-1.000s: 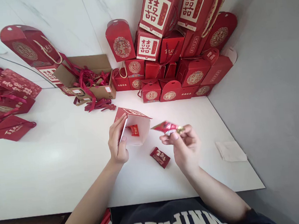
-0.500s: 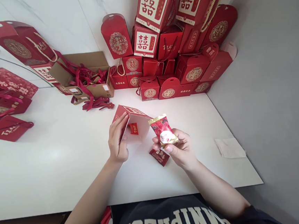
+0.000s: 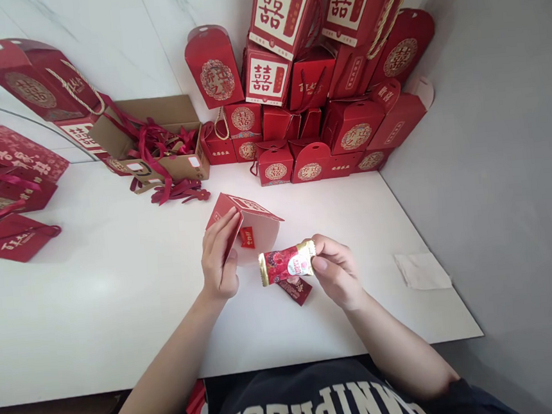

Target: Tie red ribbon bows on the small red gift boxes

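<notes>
My left hand (image 3: 219, 260) grips the edge of a small red gift box (image 3: 252, 214) that lies tipped with its open mouth toward me; a small red packet (image 3: 246, 237) shows inside it. My right hand (image 3: 336, 271) pinches a red and gold wrapped candy (image 3: 287, 263) by one end, holding it sideways just in front of the box mouth. A flat dark red packet (image 3: 295, 289) lies on the white table (image 3: 95, 300) right under the candy.
Several red gift boxes (image 3: 314, 94) are stacked against the back wall. A brown cardboard box (image 3: 174, 145) with red ribbons stands at the back left. More red bags (image 3: 10, 211) lie at the far left. A white napkin (image 3: 421, 270) rests near the table's right edge.
My right hand has turned the candy from upright to sideways and moved it left and down, closer to the box mouth. My left hand stays on the box.
</notes>
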